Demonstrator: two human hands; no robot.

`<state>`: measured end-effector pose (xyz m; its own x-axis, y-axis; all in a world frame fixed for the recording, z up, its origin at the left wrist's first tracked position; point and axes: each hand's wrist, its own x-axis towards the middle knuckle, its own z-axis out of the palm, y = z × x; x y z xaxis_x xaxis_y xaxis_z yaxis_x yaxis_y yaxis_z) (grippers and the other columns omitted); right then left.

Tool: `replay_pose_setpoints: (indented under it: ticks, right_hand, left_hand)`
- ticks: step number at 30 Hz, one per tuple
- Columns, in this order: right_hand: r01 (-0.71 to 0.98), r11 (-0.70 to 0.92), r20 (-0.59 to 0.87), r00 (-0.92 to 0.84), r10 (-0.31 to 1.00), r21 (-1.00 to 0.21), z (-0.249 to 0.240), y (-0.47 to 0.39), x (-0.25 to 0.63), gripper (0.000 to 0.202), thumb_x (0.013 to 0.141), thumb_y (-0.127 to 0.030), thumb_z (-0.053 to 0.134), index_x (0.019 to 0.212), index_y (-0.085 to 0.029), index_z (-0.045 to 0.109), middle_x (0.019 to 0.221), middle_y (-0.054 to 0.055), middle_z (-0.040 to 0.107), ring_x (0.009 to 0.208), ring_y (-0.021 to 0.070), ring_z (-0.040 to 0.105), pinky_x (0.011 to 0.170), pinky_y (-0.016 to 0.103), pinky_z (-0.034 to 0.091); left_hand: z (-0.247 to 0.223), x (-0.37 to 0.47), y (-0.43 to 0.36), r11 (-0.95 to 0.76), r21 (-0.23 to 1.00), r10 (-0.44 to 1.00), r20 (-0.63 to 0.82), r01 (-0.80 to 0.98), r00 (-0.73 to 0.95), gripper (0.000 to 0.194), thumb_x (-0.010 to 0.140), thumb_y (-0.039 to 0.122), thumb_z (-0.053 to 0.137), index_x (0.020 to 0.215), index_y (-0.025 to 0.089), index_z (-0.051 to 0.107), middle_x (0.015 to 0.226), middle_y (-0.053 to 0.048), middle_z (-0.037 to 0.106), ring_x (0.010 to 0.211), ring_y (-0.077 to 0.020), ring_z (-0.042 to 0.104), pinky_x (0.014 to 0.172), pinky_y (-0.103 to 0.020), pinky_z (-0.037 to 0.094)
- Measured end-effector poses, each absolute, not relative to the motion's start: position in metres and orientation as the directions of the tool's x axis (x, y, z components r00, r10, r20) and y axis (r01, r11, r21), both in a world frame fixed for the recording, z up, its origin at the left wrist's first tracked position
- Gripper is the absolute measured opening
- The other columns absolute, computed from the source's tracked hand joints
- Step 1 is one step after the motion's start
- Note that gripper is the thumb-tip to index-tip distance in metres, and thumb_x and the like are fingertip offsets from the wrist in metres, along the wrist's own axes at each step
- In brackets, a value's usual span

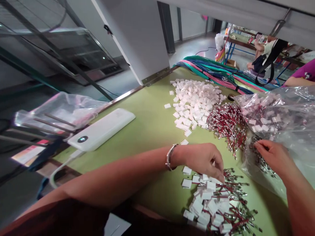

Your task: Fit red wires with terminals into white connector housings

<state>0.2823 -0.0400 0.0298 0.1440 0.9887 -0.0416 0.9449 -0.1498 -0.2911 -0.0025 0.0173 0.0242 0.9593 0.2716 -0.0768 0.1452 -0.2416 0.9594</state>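
My left hand (205, 162), with a silver bracelet at the wrist, is closed in a pinch just over a heap of white square caps on short red wires (209, 201). Whatever sits between its fingertips is hidden. To the right, my right hand (277, 157) pinches thumb and finger together at the edge of a clear plastic bag (292, 111). Dark metal terminals (264, 165) lie just below those fingers, and I cannot make out what they grip. Between and beyond both hands sits a pile of red wires with metal ends (228, 123).
Loose white caps (197, 101) are heaped at the back of the green table (145, 114). Bundled green, blue and pink cables (216, 73) run along its far side. A white power bank (103, 129) with a cable lies left. Other people sit beyond, including a purple sleeve (304, 73).
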Motion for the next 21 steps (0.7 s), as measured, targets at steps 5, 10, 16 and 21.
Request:
replay_pose_setpoints:
  ticks: [5, 10, 16, 21]
  right_hand:
    - [0.974, -0.199, -0.071, 0.208, 0.976, 0.112, 0.006, -0.031, 0.287, 0.029, 0.087, -0.04, 0.049, 0.082, -0.021, 0.07, 0.083, 0.009, 0.071, 0.066, 0.0224, 0.062, 0.055, 0.03, 0.036]
    - [0.973, -0.083, -0.015, 0.088, 0.996, 0.215, -0.005, -0.031, 0.284, 0.031, 0.091, -0.034, 0.043, 0.082, -0.018, 0.069, 0.087, 0.012, 0.069, 0.07, 0.0242, 0.065, 0.059, 0.033, 0.041]
    - [0.97, -0.083, 0.01, 0.083, 0.996, 0.228, -0.004, -0.029, 0.29, 0.034, 0.092, -0.033, 0.042, 0.082, -0.019, 0.071, 0.088, 0.012, 0.07, 0.066, 0.0244, 0.064, 0.058, 0.034, 0.041]
    - [0.973, -0.151, 0.126, 0.131, 0.983, 0.173, 0.015, -0.037, 0.277, 0.03, 0.091, -0.034, 0.044, 0.086, -0.02, 0.07, 0.083, 0.01, 0.071, 0.058, 0.021, 0.06, 0.053, 0.031, 0.035]
  left_hand:
    - [0.059, -0.025, 0.041, -0.426, 0.852, 0.565, -0.012, 0.305, 0.825, 0.043, 0.089, 0.045, 0.052, 0.062, 0.014, 0.065, 0.059, -0.003, 0.062, 0.053, -0.0082, 0.05, 0.054, -0.021, 0.039]
    - [0.072, -0.057, 0.063, -0.572, 0.374, 0.757, -0.103, 0.73, 0.646, 0.029, 0.086, 0.03, 0.057, 0.064, 0.013, 0.065, 0.06, 0.0, 0.061, 0.055, -0.0089, 0.048, 0.056, -0.022, 0.033]
    - [0.058, -0.056, 0.052, -0.539, 0.096, 0.771, -0.343, 0.837, 0.536, 0.031, 0.083, 0.041, 0.065, 0.07, 0.013, 0.07, 0.066, -0.008, 0.065, 0.06, -0.0186, 0.057, 0.055, -0.027, 0.038]
    - [0.044, -0.038, 0.045, -0.587, 0.059, 0.725, -0.405, 0.807, 0.557, 0.017, 0.083, 0.027, 0.068, 0.081, 0.01, 0.071, 0.079, -0.012, 0.069, 0.073, -0.0232, 0.065, 0.062, -0.028, 0.045]
